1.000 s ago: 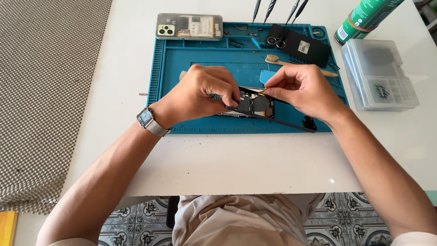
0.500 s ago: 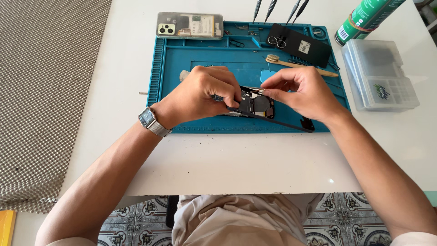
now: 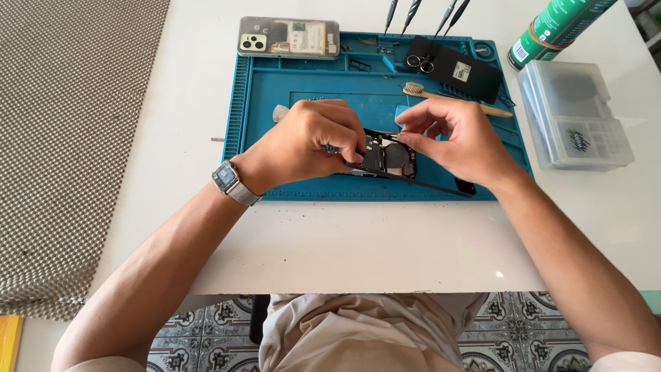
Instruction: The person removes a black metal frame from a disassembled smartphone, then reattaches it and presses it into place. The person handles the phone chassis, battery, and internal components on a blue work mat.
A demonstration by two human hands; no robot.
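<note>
Head view showed the left hand (image 3: 313,141) clamping the opened phone (image 3: 389,158) at the blue mat's (image 3: 275,89) six o'clock edge while the right hand (image 3: 451,141) pinched an inner part (too small to identify), mid-disassembly, calling for delicate lifting.

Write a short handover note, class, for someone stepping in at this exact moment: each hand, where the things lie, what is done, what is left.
Left hand: grips the opened phone at its left end, steadying it on the blue work mat.
Right hand: fingertips pinched over the phone's exposed inside; what they pinch is too small to tell.
Nearby: black back cover and brush on the mat, second phone at its top edge, clear parts box to the right.
Done: back cover off.
Left: the phone is still open, with its cover lying apart.
</note>
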